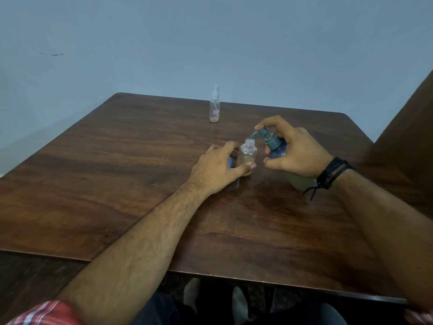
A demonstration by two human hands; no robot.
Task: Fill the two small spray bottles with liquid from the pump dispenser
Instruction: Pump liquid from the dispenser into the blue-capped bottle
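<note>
A small clear bottle (248, 152) stands uncapped in the middle of the wooden table (117, 160), with amber liquid in its lower part. My left hand (218, 167) is wrapped around its base. Something small and blue (230, 163) shows behind my left fingers. My right hand (297, 153) grips the blue pump dispenser (277, 150), which leans to the left, and a finger rests on the pump head. The grey-blue spout (254, 135) hangs just above the open neck. A second small spray bottle (214, 106), capped with a white sprayer, stands upright near the far edge.
A pale blue wall rises behind the table. A brown panel (407, 127) stands at the right edge. My knees and feet show under the table's front edge (234, 276). Black cords circle my right wrist (331, 174).
</note>
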